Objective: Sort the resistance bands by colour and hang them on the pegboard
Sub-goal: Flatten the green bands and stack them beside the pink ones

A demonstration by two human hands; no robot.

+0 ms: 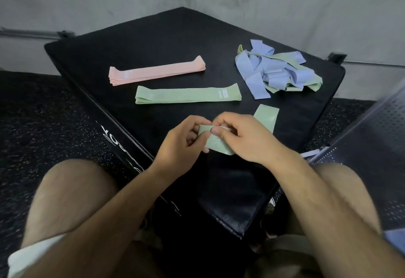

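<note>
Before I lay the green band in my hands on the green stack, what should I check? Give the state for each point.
1. Grip: left hand and right hand both pinch the green band: ok.
2. Band flat: it is bent between the fingers: not ok.
3. Green stack holds green only: ok.
4. Pink stack lies apart from it: ok.
5. Mixed pile sorted: purple and green tangled: not ok.
6. Pegboard: not in view: cannot tell.

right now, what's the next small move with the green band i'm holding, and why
Probably lay it flat on the green stack: the left hand and right hand pinch a green band, the pink stack lies separate, and a mixed pile is unsorted.
</note>
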